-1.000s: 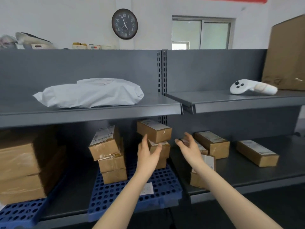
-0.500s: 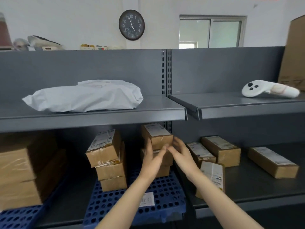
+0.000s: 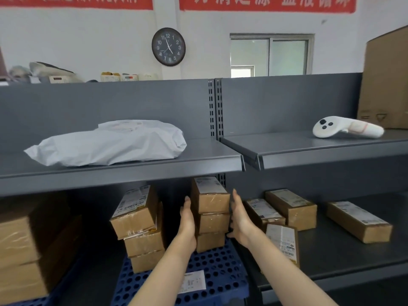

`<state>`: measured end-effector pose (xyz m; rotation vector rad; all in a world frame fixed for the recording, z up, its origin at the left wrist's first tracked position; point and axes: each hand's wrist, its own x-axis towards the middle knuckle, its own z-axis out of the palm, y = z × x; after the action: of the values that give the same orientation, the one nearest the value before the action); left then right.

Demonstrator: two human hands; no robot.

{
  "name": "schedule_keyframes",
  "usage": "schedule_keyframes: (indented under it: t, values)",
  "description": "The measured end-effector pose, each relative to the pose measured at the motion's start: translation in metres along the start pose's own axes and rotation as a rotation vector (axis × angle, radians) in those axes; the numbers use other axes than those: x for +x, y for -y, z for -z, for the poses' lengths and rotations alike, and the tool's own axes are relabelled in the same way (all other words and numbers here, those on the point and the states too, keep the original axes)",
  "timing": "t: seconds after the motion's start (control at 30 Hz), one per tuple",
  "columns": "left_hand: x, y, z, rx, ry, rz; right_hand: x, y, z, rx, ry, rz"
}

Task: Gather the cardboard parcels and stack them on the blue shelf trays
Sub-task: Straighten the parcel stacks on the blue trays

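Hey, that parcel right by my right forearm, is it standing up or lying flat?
Standing on end. The parcel has its label face upright toward the camera, unlike the flat parcels behind it.

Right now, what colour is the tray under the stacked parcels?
Blue, with round holes; the tray shows in the head view.

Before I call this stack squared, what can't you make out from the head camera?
- Parcel labels: too small, blurred.
- Bottom parcel of the stack: sides hidden by left hand and right hand.
- Blue tray: front cut off by the frame edge.
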<state>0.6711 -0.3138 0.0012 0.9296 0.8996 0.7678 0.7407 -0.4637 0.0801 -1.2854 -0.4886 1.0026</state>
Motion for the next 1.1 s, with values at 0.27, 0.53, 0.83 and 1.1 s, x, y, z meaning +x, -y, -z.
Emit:
schedule_keyframes:
  t: [0.27, 0.53, 0.83, 1.1]
  values:
    - [-0.103, -0.029, -0.017, -0.059, 0.137, -0.023, 0.007, -0.02, -0.007, -0.138, 0.007, 0.027]
    - [-0.111, -0.026, 0.007, -0.101, 0.091, -0.064, -0.009, -0.026, -0.012, -0.25, 0.026, 0.012]
    - [-0.118, -0.028, 0.002, -0.163, 0.15, -0.023, -0.002, -0.015, -0.022, -0.213, 0.054, 0.03]
    - [-0.112, -0.021, -0.009, -0.069, 0.105, 0.039, -0.006, -0.023, -0.015, -0.136, 0.035, 0.061]
